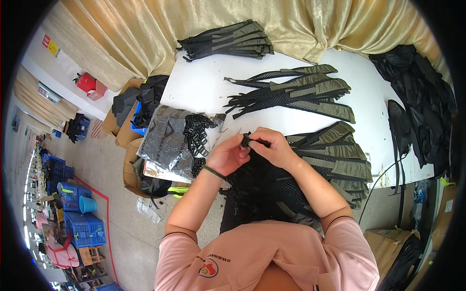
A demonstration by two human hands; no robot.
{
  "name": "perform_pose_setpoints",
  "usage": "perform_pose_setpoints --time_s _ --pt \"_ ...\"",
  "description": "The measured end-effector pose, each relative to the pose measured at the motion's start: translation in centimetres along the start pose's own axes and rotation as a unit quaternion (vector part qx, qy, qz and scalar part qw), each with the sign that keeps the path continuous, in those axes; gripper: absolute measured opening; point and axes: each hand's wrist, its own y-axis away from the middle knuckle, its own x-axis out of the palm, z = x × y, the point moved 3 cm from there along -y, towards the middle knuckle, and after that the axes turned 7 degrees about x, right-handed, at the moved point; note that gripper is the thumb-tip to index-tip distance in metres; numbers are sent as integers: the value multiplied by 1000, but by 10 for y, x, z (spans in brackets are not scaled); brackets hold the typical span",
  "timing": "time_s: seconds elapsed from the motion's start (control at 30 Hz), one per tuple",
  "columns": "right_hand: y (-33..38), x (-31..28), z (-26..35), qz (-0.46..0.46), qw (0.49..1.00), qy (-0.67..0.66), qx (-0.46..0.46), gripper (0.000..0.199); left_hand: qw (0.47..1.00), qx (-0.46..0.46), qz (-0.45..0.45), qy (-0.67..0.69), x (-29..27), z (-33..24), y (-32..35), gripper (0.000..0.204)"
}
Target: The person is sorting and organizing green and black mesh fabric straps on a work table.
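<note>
Close together over the table's near edge, both hands work on one small piece. Between the thumb and fingers of my left hand (230,154) is a small black plastic buckle (245,141). My right hand (274,148) pinches a black webbing strap (262,143) right beside the buckle; whether the strap runs through it is too small to tell. Below the hands, black mesh straps (257,182) hang over the table edge onto my lap. Left of my left hand, a clear plastic bag (167,138) spills several loose black buckles (195,136).
Grey-green and black straps lie fanned out at my right (335,153), in the middle (301,92) and at the back (228,41) of the white table (204,87). Black bags (417,106) are heaped on the right. Cardboard boxes (130,167) stand left, blue crates (85,228) farther off.
</note>
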Motion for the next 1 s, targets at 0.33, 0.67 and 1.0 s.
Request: perform_pose_setpoints --time_s 0.33,0.67,1.0 --pt "5 3 -5 -70 964 -220 129 11 996 67 -19 -50 6 -5 -2 16" --pt "9 -7 22 -162 940 268 -136 23 945 161 -91 -269 32 -8 -6 10" --pt "15 -11 -14 -69 947 -231 211 24 887 270 -68 -368 35 2 -6 8"
